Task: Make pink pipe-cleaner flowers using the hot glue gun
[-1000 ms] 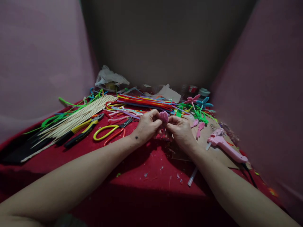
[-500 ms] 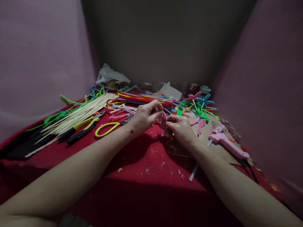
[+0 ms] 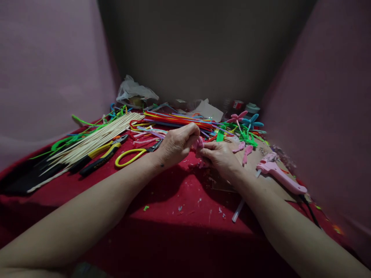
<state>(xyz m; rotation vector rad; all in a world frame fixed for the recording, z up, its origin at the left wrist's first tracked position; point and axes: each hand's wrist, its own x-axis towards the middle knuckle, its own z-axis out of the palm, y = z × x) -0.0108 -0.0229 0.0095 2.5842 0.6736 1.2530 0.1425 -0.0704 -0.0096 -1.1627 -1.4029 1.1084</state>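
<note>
Both of my hands meet over the middle of a red cloth-covered table. My left hand pinches a small pink fuzzy pipe-cleaner piece from above, fingers curled round it. My right hand grips the same pink piece from the right, thumb and fingers pressed together. Most of the pink piece is hidden between my fingers.
Yellow-handled scissors, pliers and a bundle of wooden skewers lie at the left. Coloured pipe cleaners and pipe-cleaner flowers lie behind. A pink glue gun rests on cardboard at right, beside a loose glue stick.
The pink piece and both hands have sunk a little toward the table. My left fingers have closed over the top of the piece, covering more of it.
</note>
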